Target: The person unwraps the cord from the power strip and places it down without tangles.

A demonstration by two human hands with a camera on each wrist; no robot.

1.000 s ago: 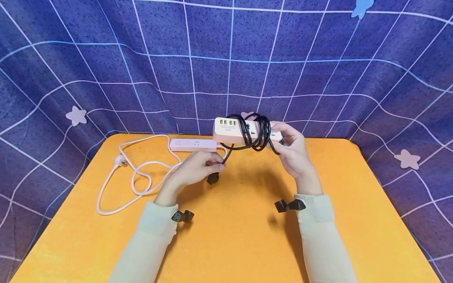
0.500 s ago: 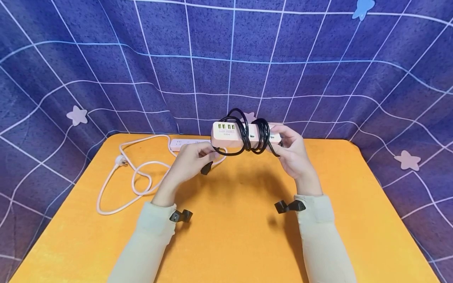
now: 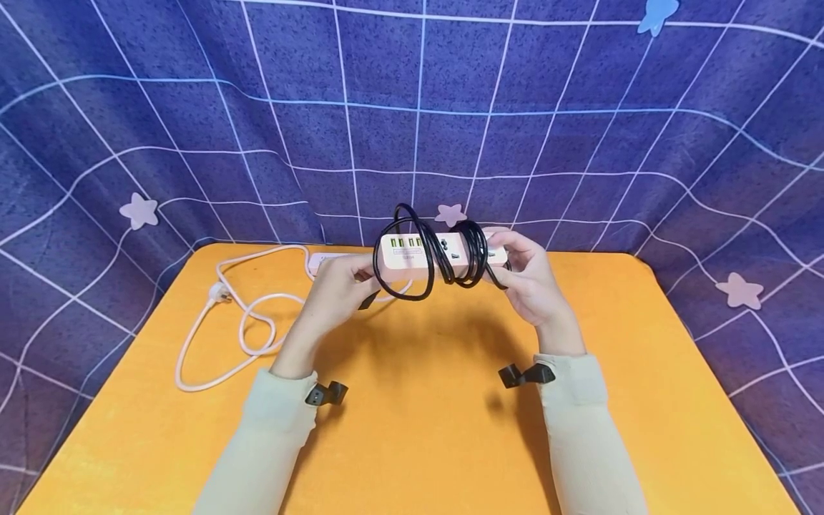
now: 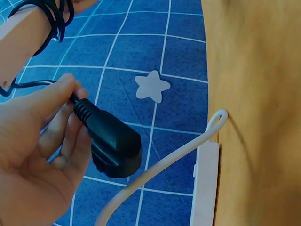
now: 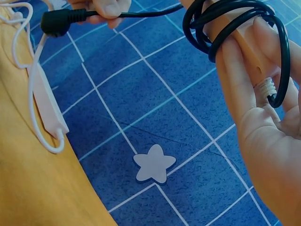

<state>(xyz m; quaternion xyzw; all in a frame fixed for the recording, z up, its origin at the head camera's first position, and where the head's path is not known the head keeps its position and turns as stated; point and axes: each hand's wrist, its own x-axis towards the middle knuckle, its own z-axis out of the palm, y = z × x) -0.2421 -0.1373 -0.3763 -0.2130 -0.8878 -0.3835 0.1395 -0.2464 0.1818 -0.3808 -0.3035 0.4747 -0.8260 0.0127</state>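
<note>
My right hand (image 3: 534, 282) grips one end of a white power strip (image 3: 402, 266) held above the table, its USB ports and sockets facing me. A black cord (image 3: 475, 254) is wound round the strip, with a loose loop about its left end. My left hand (image 3: 340, 292) pinches that cord just behind its black plug (image 4: 115, 141), which hangs below the fingers. In the right wrist view the cord (image 5: 155, 12) runs from the left fingers to the strip, and a white cord sleeve (image 5: 267, 87) shows at the strip's end beside my right fingers.
A second, pale pink power strip (image 3: 320, 262) lies at the table's back edge, partly hidden by my left hand. Its white cord (image 3: 187, 357) loops over the left of the orange table (image 3: 425, 429), ending in a white plug (image 3: 219, 292). A blue gridded curtain (image 3: 386, 136) stands behind.
My left hand has moved left and up with the plug, and a cord loop has widened round the strip's left end. The strip has sunk slightly; the right hand keeps its grip.
</note>
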